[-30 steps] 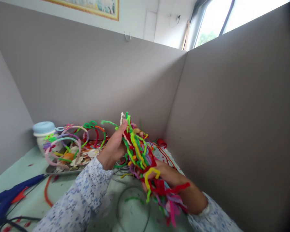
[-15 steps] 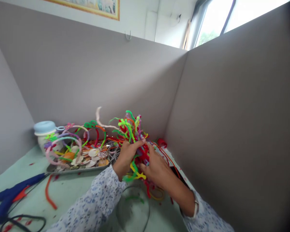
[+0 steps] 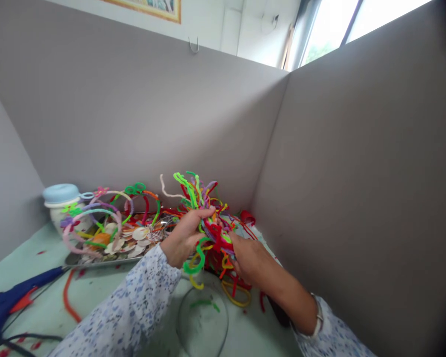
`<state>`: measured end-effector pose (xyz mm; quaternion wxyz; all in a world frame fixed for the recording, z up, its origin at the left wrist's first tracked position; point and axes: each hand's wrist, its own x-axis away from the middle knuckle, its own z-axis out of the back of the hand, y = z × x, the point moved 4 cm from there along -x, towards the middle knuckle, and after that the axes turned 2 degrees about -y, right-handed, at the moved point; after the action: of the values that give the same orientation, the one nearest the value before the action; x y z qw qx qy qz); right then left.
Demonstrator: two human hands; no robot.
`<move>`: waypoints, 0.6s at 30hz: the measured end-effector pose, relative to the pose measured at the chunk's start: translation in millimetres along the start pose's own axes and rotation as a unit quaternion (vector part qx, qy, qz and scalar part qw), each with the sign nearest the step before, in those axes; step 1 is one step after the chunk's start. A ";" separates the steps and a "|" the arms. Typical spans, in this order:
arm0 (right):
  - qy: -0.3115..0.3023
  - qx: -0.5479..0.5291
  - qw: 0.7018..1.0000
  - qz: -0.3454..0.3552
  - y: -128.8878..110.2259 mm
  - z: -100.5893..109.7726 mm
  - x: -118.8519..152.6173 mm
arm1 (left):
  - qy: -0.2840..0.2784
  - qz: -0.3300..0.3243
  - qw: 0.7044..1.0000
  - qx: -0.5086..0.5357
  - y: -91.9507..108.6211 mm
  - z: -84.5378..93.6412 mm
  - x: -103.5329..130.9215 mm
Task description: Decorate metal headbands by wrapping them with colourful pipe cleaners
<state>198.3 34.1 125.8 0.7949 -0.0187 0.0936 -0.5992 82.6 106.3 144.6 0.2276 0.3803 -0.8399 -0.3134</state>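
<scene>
A thick bundle of multicoloured pipe cleaners is held up between both hands above the table. My left hand is closed round its left side, thumb on top. On the right side my right hand grips the same bundle, its fingertips partly hidden behind the strands. Green, red, purple and yellow ends fan out above the hands, and a green curl with yellow pieces dangles below. Beneath the hands lie a yellow loop, a clear round ring and a short green pipe cleaner piece.
A metal tray holds shells and several pipe-cleaner-wrapped headbands. Behind it stands a white jar with a blue lid. Blue-handled pliers and an orange pipe cleaner lie at left. Grey partitions enclose the table.
The bundle has been turned and loosened between my hands, which have moved slightly apart. My right hand has shifted a little right, and strands hang lower.
</scene>
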 end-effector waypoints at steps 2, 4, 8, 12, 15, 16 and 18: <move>-0.015 0.011 1.000 0.005 1.1 -0.4 2.5 | -0.020 0.022 0.999 -0.022 -2.5 -5.4 -2.6; -0.018 0.014 1.000 -0.009 7.2 -0.8 2.0 | -0.033 0.019 0.999 -0.038 -1.8 -11.5 -8.2; 0.064 0.011 0.992 -0.104 41.7 16.1 -11.8 | -0.062 -0.039 0.995 -0.063 10.7 -27.2 -26.5; 0.164 0.080 0.961 -0.206 85.5 43.9 -36.2 | -0.038 -0.148 0.941 -0.301 22.4 -30.4 -45.5; 0.214 0.124 0.931 -0.269 109.8 48.2 -50.9 | 0.049 -0.217 0.890 -0.398 22.4 -15.6 -54.5; 0.219 0.129 0.929 -0.269 115.0 44.5 -55.1 | 0.054 -0.220 0.882 -0.414 19.0 -10.6 -57.0; 0.221 0.167 0.926 -0.257 122.4 32.5 -61.6 | 0.062 -0.229 0.857 -0.457 10.6 -1.6 -59.8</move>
<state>303.8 124.8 148.1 0.5649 0.2239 0.1570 -0.7785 114.6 158.0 144.5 0.3495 0.4339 -0.4757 -0.6806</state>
